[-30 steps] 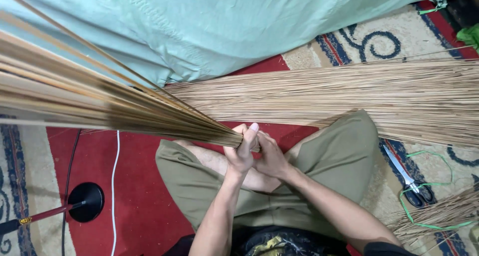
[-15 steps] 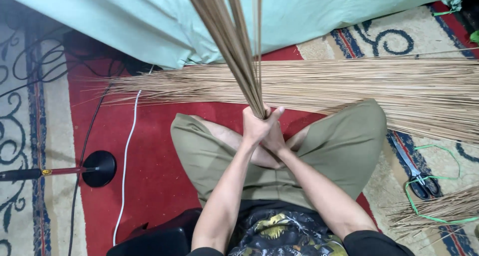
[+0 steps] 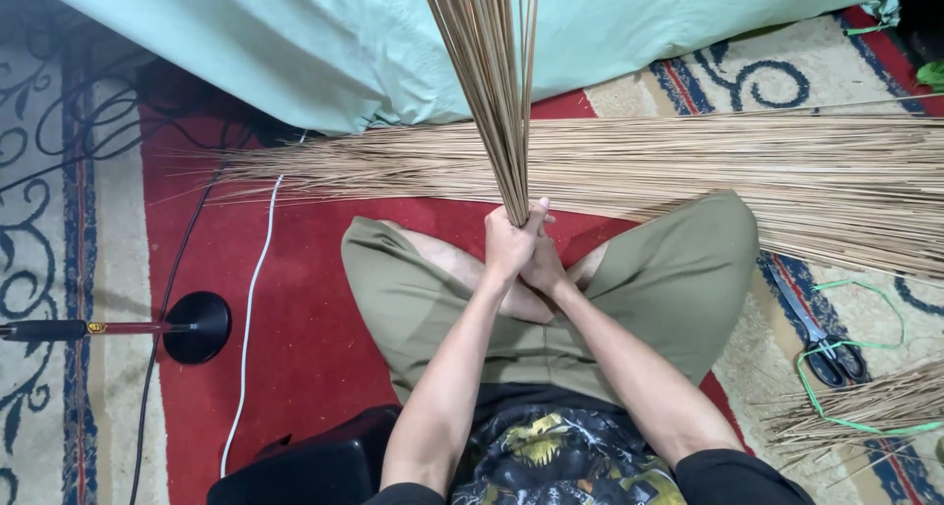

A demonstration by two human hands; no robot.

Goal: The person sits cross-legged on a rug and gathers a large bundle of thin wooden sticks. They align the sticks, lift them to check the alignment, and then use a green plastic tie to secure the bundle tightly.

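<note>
while both hands clamp the base, the bundle [image 3: 492, 82] stands near upright over the lap, long axis running from the grip straight up and out of the top edge, tips fanning a bit. left hand [image 3: 509, 244] is on top, wrapped tight round the stick ends, thumb up along them. right hand [image 3: 544, 266] sits just under and behind it, touching, also closed on the same ends; its fingers are mostly hidden so how far it wraps is hard to say. everything free lies above the grip, nothing shows below it. left is the nearer hand to the free length.

pile [image 3: 688, 171] of loose sticks lies flat across the rug [image 3: 295, 298], just beyond the knees, axis left-right, so crosswise to the held bundle. scissors [image 3: 821, 333] and green cord [image 3: 855, 367] on the person's right, well apart from the hands. small heap [image 3: 865, 407] beside them.
</note>
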